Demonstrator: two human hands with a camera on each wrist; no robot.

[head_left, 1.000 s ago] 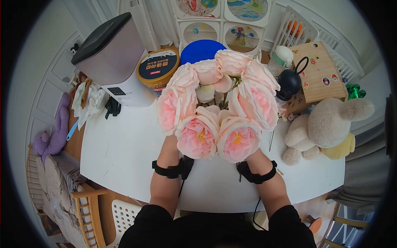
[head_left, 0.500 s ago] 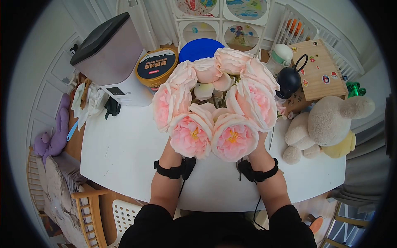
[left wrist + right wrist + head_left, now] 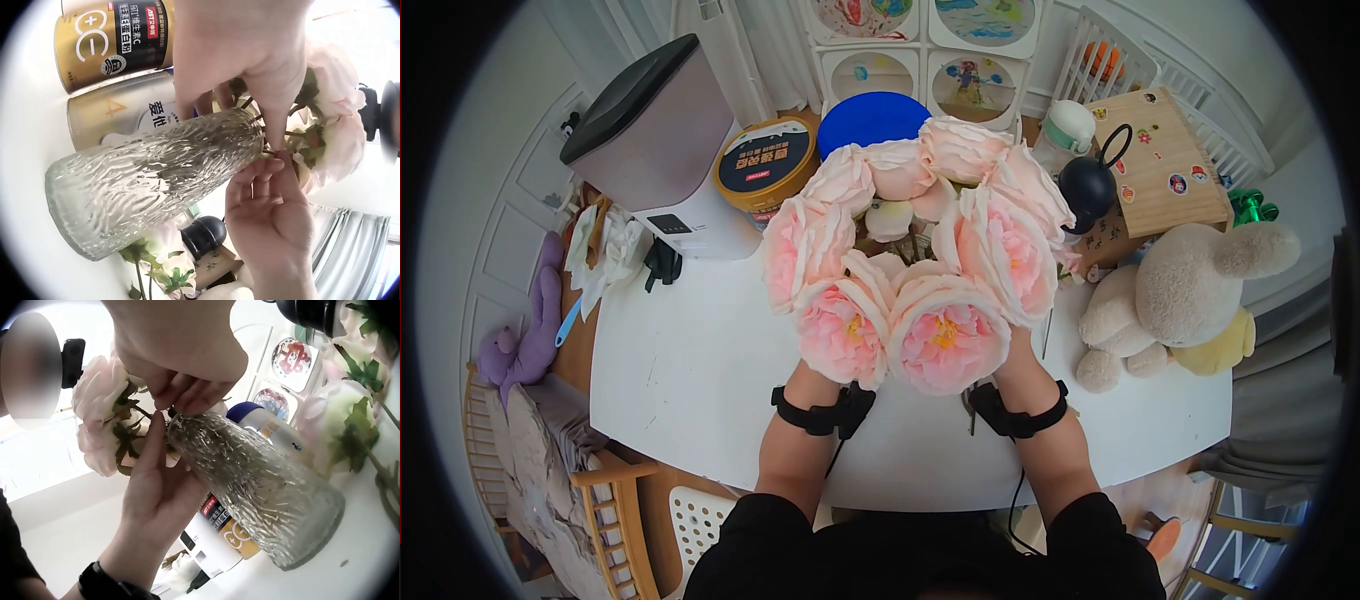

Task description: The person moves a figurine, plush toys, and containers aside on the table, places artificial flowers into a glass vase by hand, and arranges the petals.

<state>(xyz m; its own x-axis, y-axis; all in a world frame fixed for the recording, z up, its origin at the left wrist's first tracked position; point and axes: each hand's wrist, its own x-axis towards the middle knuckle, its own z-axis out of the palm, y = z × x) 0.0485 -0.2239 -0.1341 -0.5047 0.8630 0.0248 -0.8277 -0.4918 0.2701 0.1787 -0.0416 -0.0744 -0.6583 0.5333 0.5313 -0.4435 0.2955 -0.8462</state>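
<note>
A ribbed glass vase (image 3: 156,181) stands on the white worktop (image 3: 670,370) in front of the person, with pale pink flowers (image 3: 945,340) fanned in a ring above its mouth. Seen from the head, the blooms cover both hands, but the wrist views show them at the vase's neck. The right hand (image 3: 269,212) has its fingers curled, pinching a stem with the thumb just at the rim. The left hand (image 3: 244,50) comes from the other side, thumb reaching across the stems and fingers passing behind the neck; whether it grips anything is hard to tell. Each wrist wears a black strap (image 3: 820,410).

More pink flowers (image 3: 337,419) are on the person's right of the vase. Farther out that way are a black round container (image 3: 1088,195) with a loop, a wooden box (image 3: 1150,160) dotted with stickers, and a fluffy soft toy (image 3: 1185,290). To the left, a gold-rimmed tin (image 3: 767,160) is just beside a tall appliance (image 3: 650,140) with a dark lid. A blue lid (image 3: 872,120) shows behind the blooms.
</note>
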